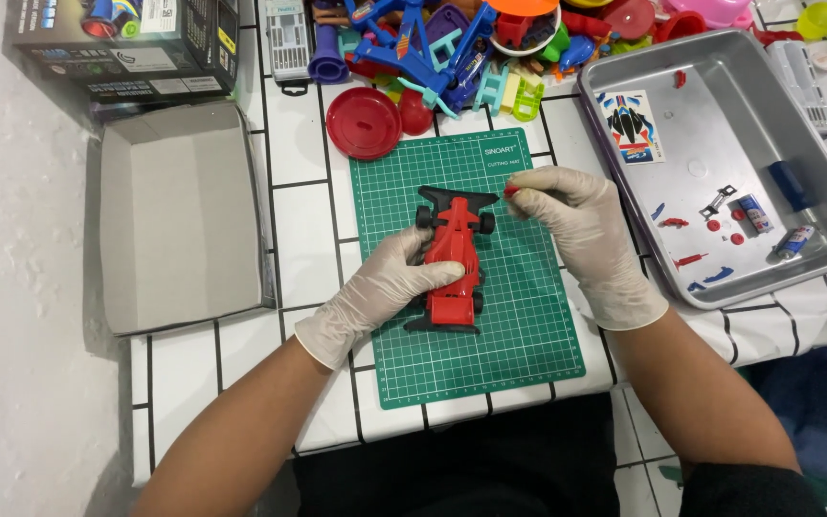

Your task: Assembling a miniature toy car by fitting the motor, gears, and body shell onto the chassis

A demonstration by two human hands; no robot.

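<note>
This looked like a home hobby corner for toy assembly. A table (299,144) covered in white, black-gridded cloth carried a green gridded cutting mat (519,325) at its centre. At twelve o'clock lay a heap of bright plastic toy pieces (452,48), at two o'clock a shallow metal tray (815,172) of small parts, and at ten o'clock an open grey cardboard box (179,215).

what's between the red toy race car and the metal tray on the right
In the head view, the right hand, gloved and pinching a small red piece, lies between the red race car and the metal tray.
</note>
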